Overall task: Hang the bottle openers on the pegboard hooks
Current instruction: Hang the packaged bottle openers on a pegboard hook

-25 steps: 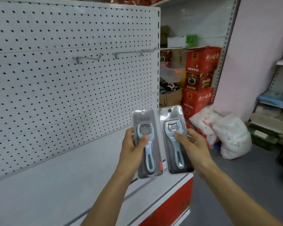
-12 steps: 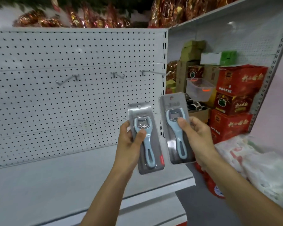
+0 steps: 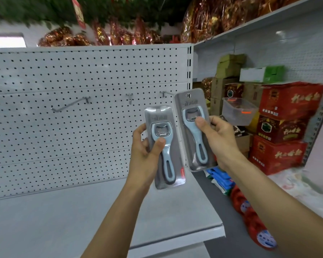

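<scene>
Each hand holds a packaged light-blue bottle opener in front of the white pegboard point(image 3: 63, 127). My left hand point(image 3: 145, 153) grips the left opener pack point(image 3: 165, 146), thumb on its front. My right hand point(image 3: 214, 138) grips the right opener pack point(image 3: 193, 131), held higher. That pack's top hang hole sits just at the tip of the right hook point(image 3: 165, 93). A short middle hook point(image 3: 130, 98) and a long left hook point(image 3: 71, 104) stick out of the board, all bare.
A grey shelf point(image 3: 82, 220) runs below the pegboard. To the right stand red cartons point(image 3: 287, 127), a clear plastic tub point(image 3: 239, 110) and cardboard boxes. Bags and red items lie on the floor at lower right. Wrapped goods sit on top of the shelving.
Both hands have risen toward the hooks with the packs. The right pack has moved up to the right hook's tip. The camera has tilted upward.
</scene>
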Demonstrator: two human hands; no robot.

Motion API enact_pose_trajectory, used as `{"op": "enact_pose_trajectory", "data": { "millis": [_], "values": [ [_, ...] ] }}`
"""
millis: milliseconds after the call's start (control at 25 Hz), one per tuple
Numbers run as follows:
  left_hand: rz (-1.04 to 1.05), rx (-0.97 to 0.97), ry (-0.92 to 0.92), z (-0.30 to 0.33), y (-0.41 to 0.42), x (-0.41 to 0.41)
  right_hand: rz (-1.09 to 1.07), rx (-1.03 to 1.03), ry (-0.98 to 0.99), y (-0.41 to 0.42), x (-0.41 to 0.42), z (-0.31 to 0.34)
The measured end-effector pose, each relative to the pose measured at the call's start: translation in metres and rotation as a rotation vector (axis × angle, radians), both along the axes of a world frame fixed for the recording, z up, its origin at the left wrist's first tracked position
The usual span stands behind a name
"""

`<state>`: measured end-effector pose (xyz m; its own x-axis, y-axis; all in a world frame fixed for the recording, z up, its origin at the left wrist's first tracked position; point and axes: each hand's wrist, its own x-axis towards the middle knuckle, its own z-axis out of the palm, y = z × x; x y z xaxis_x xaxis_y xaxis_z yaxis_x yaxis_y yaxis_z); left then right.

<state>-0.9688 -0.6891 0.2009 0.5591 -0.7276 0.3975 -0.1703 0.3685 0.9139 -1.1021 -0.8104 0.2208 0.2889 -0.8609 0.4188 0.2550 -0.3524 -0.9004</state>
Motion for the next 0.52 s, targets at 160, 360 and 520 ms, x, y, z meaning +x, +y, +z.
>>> {"op": "enact_pose_trajectory", "data": {
  "millis": [160,360,520],
  "values": [
    [0.012,0.002,-0.001,-0.001,-0.005,0.004,-0.004,0.044,0.016,-0.009,0.009,-0.001],
    [-0.001,0.026,-0.015,-0.003,-0.012,0.012,-0.024,0.103,0.096,-0.029,0.032,-0.005],
    [0.007,0.033,-0.013,-0.002,-0.019,0.022,-0.019,0.147,0.109,-0.054,0.058,-0.006]
  ]
}}
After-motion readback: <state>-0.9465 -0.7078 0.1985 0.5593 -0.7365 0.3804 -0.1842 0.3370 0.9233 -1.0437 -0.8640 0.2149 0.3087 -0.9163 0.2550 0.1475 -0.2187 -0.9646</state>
